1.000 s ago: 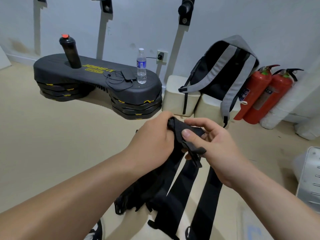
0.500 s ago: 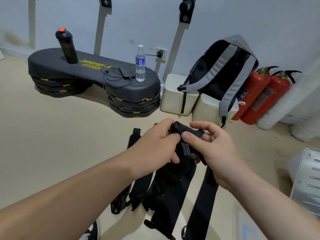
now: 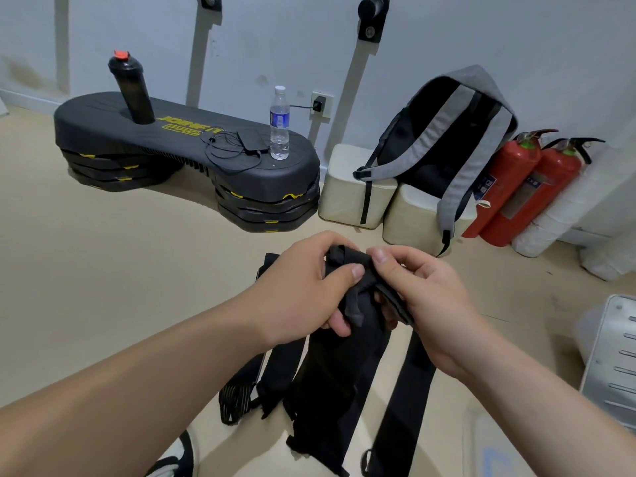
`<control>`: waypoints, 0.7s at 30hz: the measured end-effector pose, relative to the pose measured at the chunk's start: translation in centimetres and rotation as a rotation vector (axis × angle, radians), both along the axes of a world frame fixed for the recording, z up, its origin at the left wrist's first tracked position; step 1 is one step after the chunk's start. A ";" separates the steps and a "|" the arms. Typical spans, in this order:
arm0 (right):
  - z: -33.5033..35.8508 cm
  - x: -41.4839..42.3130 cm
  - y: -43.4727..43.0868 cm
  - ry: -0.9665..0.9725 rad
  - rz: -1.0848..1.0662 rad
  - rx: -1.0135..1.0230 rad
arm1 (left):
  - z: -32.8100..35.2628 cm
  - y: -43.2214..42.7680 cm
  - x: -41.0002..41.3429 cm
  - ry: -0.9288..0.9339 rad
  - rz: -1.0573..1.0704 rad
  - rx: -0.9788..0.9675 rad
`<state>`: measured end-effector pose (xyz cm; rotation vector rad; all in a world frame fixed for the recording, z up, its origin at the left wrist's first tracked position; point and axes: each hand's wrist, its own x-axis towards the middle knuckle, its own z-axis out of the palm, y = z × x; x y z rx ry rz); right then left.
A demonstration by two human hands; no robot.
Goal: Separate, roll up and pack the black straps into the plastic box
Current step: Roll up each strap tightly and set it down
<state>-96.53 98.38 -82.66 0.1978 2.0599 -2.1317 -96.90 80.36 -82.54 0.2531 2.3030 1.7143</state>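
Here, in the head view, the left hand (image 3: 299, 287) and the right hand (image 3: 426, 304) both pinch the folded upper end of the bundle of flat black fabric straps (image 3: 344, 359), thumbs pressed on top. The loose lengths hang below the hands, over the beige floor (image 3: 103, 287). A grey fabric backpack (image 3: 481, 108) leans against the wall behind.

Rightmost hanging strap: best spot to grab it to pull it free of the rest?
Pinch the right strap across its flat faces just below the right hand, coming from the right. There it hangs straight and apart from the bundle; higher up it is bunched with the others.
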 end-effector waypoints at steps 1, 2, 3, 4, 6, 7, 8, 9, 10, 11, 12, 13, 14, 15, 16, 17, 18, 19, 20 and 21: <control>0.1 0.0 0.0 0.010 0.019 0.005 | -0.1 -0.1 -0.1 0.000 0.039 -0.006; 0.1 0.0 0.0 0.031 0.041 0.018 | -0.3 -0.1 -0.3 0.000 0.083 -0.015; 0.0 0.0 0.1 0.057 0.062 0.051 | -0.4 -0.2 -0.5 -0.003 0.121 -0.025; -0.1 0.1 0.0 0.085 0.076 0.092 | -0.5 -0.2 -0.6 -0.010 0.150 -0.035; -0.2 0.2 -0.1 0.130 0.053 0.150 | -0.5 -0.2 -0.7 -0.027 0.203 -0.033; -0.2 0.2 -0.1 0.141 0.024 0.161 | -0.4 -0.2 -0.8 -0.028 0.228 -0.030; -0.2 0.1 -0.1 0.145 -0.002 0.170 | -0.4 -0.1 -0.9 -0.025 0.250 -0.030; -0.1 0.1 -0.1 0.148 -0.015 0.188 | -0.4 -0.1 -0.9 -0.018 0.265 -0.035; -0.2 0.2 -0.2 0.149 -0.013 0.214 | -0.4 -0.1 -0.9 -0.009 0.277 -0.043; -0.2 0.3 -0.4 0.147 -0.001 0.238 | -0.5 0.0 -1.0 0.003 0.286 -0.052; -0.2 0.4 -0.6 0.144 0.014 0.257 | -0.5 0.0 -1.0 0.011 0.292 -0.054; -0.3 0.5 -0.8 0.140 0.022 0.268 | -0.6 0.1 -1.0 0.012 0.298 -0.045; -0.4 0.6 -1.0 0.137 0.022 0.279 | -0.7 0.2 -0.9 0.008 0.307 -0.029; -0.4 0.6 -1.0 0.140 0.021 0.291 | -0.7 0.3 -0.9 0.007 0.316 -0.017; -0.5 0.6 -0.9 0.150 0.027 0.313 | -0.7 0.3 -0.9 0.011 0.320 -0.014; -0.5 0.5 -0.8 0.169 0.042 0.346 | -0.7 0.3 -0.9 0.014 0.320 -0.016; -0.5 0.4 -0.6 0.194 0.058 0.387 | -0.7 0.4 -0.9 0.014 0.316 -0.016; -0.6 0.4 -0.5 0.219 0.071 0.423 | -0.7 0.4 -1.0 0.015 0.312 -0.018; -0.7 0.4 -0.4 0.238 0.078 0.450 | -0.7 0.5 -1.0 0.016 0.308 -0.021; -0.8 0.5 -0.4 0.254 0.084 0.473 | -0.8 0.5 -1.0 0.017 0.305 -0.023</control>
